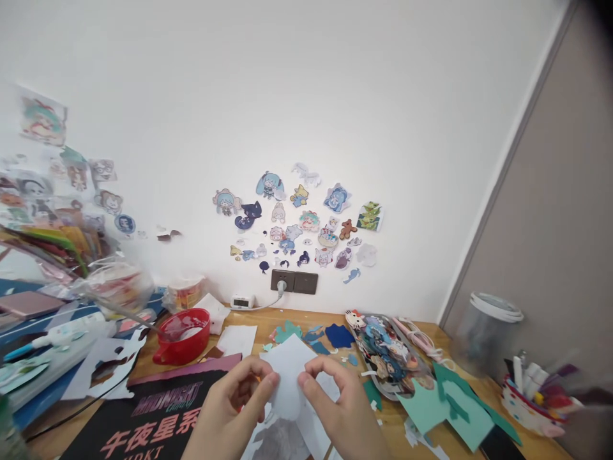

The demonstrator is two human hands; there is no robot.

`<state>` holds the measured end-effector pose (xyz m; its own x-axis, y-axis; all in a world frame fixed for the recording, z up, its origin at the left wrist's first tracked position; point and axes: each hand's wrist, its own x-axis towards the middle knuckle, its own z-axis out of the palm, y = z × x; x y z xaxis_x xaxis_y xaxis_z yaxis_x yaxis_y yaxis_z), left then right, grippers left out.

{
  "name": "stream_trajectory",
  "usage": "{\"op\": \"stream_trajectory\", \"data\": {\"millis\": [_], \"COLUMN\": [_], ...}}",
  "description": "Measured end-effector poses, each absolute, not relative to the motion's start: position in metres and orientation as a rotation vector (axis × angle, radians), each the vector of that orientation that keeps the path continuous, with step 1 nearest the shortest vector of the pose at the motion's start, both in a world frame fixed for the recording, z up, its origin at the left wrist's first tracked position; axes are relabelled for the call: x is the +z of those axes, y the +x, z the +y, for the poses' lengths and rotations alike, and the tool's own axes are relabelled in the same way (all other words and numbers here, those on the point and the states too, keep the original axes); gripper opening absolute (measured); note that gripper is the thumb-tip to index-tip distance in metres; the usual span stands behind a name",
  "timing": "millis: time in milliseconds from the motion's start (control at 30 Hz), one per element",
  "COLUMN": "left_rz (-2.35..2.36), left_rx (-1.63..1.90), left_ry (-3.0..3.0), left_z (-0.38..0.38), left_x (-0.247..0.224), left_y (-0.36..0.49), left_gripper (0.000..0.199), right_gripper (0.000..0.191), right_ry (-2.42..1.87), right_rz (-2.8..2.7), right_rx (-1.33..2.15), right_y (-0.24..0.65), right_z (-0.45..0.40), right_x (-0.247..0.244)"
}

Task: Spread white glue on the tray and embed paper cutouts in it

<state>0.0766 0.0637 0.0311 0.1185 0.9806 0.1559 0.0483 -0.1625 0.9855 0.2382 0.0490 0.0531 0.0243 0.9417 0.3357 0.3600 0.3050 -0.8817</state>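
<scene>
A small white piece of paper (288, 386) is held up over the table, pinched from both sides. My left hand (244, 399) has thumb and index finger closed on its left edge. On the right edge, my right hand (330, 399) pinches it the same way. More white paper (313, 431) and a greyish sheet (278, 442) lie beneath the hands. Behind the held piece are cut scraps of teal paper (288, 331) and dark blue paper (340, 336).
A black printed sheet (158, 409) lies left, below a red bowl (184, 337). Right are a tray of cutouts (387, 351), green paper (426, 406), a pen holder (531, 406) and a lidded bin (483, 332). Stickers cover the wall behind, above a socket (305, 283).
</scene>
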Motion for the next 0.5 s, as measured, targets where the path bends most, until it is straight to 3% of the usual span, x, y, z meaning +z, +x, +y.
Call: {"op": "stream_trajectory", "data": {"millis": [500], "left_rz": [1.061], "left_rx": [1.213], "left_ry": [1.337], "left_z": [0.0626], "left_x": [0.0306], "left_y": [0.0817], "left_gripper": [0.037], "right_gripper": [0.016], "right_ry": [-1.233], "right_rz": [-1.565], "right_rx": [0.767], "right_y": [0.24], "right_z": [0.0494], "right_x": [0.0509]}}
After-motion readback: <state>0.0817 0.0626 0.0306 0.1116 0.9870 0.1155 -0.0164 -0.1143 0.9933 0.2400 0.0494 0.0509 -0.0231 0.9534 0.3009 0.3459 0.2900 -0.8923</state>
